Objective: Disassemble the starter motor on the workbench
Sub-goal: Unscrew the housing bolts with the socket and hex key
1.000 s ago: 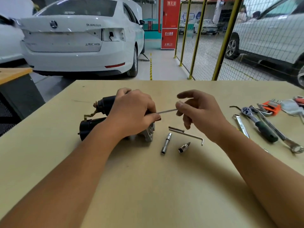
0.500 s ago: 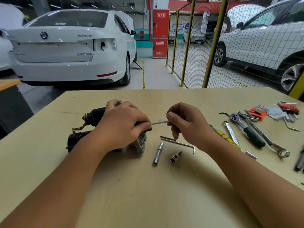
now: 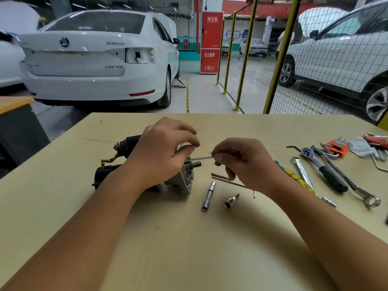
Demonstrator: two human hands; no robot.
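The black starter motor [image 3: 109, 174] lies on its side on the tan workbench [image 3: 189, 238], its silver nose housing [image 3: 188, 179] and shaft stub pointing right. My left hand [image 3: 161, 156] lies over the motor's middle, fingers curled down around the body near the housing. My right hand [image 3: 239, 162] pinches the right end of a thin metal rod [image 3: 199, 158] that reaches from the housing's upper part. Most of the motor's middle is hidden under my left hand.
Next to the motor lie a long socket [image 3: 209, 196], a small bit socket [image 3: 232, 201] and an L-shaped hex key [image 3: 228, 181]. To the right: a ratchet [image 3: 323, 171], spanners [image 3: 348, 183], a yellow-green tool [image 3: 294, 177] and an orange hex key set [image 3: 338, 147]. Cars and a yellow fence stand behind.
My left hand's fingers have lifted a little, uncovering the silver housing and shaft stub. My right hand still pinches the thin rod. The camera view has shifted slightly.
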